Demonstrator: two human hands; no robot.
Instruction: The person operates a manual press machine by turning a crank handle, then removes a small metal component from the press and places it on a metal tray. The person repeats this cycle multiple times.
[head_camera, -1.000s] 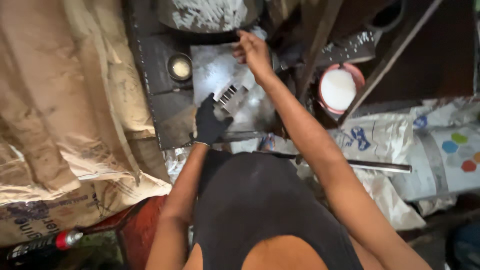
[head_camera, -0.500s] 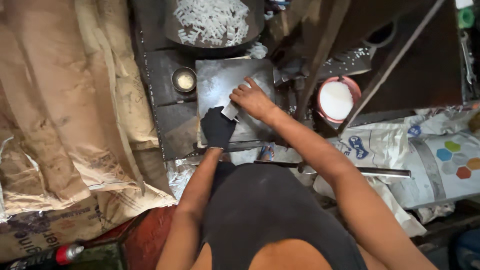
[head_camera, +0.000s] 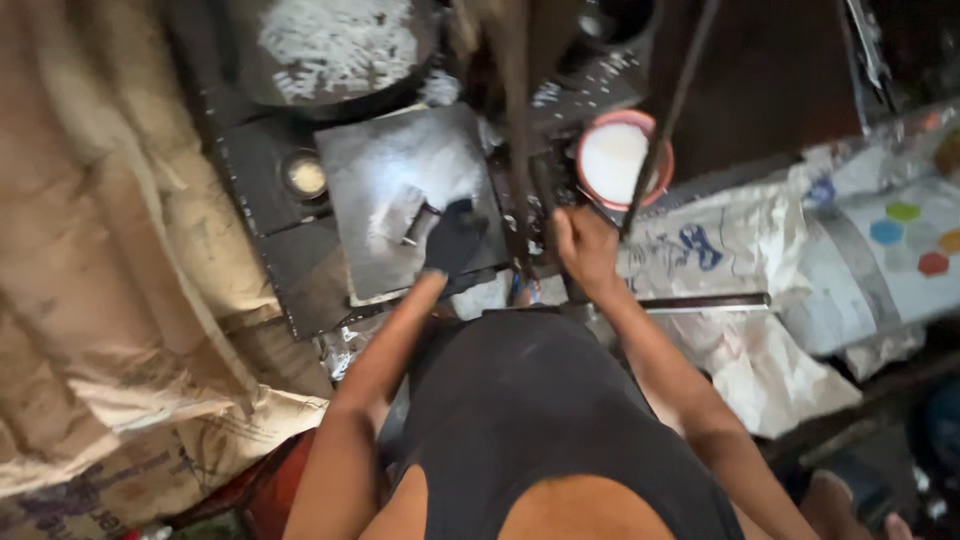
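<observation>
My left hand (head_camera: 455, 238) wears a black glove and rests on a square grey metal plate (head_camera: 385, 160) dusted with white powder. It grips a small metal scraper (head_camera: 418, 222) that lies flat on the plate. My right hand (head_camera: 587, 250) is bare and curled into a fist just right of a dark upright bar (head_camera: 518, 150), off the plate. Whether that fist holds anything is hidden by the fingers.
A round dark pan of white bits (head_camera: 335, 45) sits behind the plate, with a small round cup (head_camera: 305, 175) to its left. A pink bowl of white powder (head_camera: 620, 160) stands right, crossed by a thin rod (head_camera: 670, 110). Tan sacks (head_camera: 100, 250) lie left, printed bags (head_camera: 800, 250) right.
My right hand has pulled back off the plate to the right of the upright bar and closed. The gloved left hand stays on the plate with the scraper.
</observation>
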